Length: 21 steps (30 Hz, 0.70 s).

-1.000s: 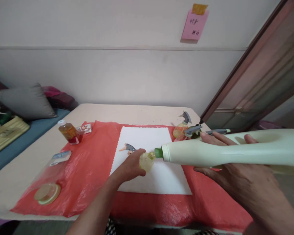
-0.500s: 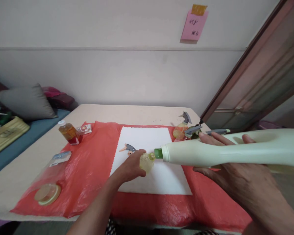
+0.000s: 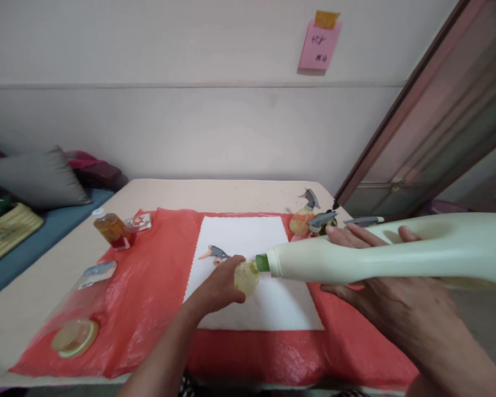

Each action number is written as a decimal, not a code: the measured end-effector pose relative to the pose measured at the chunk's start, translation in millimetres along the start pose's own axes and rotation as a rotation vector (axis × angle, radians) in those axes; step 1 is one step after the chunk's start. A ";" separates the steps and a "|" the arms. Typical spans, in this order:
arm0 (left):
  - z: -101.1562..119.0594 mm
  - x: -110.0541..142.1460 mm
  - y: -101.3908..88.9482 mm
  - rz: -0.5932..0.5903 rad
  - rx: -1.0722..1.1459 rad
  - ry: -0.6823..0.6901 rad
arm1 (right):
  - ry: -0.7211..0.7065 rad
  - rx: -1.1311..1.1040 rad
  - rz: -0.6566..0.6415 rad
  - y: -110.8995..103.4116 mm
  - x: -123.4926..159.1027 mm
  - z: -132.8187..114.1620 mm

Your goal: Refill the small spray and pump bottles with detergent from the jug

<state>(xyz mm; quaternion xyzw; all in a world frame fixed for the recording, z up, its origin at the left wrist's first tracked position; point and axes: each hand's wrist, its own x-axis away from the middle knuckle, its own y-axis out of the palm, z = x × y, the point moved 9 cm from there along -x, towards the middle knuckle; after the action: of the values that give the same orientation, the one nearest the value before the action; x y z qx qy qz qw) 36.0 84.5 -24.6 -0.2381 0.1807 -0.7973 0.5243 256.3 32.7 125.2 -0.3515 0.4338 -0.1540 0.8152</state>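
My left hand point(image 3: 224, 286) is wrapped round a small, clear yellowish spray bottle point(image 3: 246, 279) whose top is off; its neck points right. My right hand point(image 3: 392, 300) grips a large pale green jug-like bottle point(image 3: 334, 259), tipped nearly level, its far end past the right edge. The green spout point(image 3: 262, 263) of this big bottle meets the small bottle's neck. Whether liquid is flowing I cannot tell. Behind my left hand, a grey and orange trigger spray head point(image 3: 215, 253) lies on a white sheet point(image 3: 268, 314).
Red plastic point(image 3: 149, 309) covers much of the table. Other spray bottles point(image 3: 303, 218) stand at the back right. On the left are a bottle of amber liquid point(image 3: 112, 229), a flat packet point(image 3: 98, 273) and a round lidded tub point(image 3: 75, 337). A pink note point(image 3: 320, 47) hangs on the wall.
The view has shifted slightly, so most things sit a little further left. Both hands keep their holds, and the green spout remains at the small bottle's neck.
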 end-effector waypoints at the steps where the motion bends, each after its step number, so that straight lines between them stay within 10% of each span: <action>1: -0.3 0.0 -0.2 0.002 -0.003 -0.001 | 0.001 0.002 -0.004 -0.1 -0.2 -0.1; 21: -4.3 -0.2 -0.8 -0.004 -0.023 -0.037 | -0.034 0.016 0.012 -0.4 -1.4 -3.2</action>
<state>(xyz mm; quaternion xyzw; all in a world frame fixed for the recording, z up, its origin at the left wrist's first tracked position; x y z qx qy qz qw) 33.1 85.1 -27.8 -0.2589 0.1796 -0.7919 0.5230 252.9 31.8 125.1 -0.3450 0.4208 -0.1466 0.8261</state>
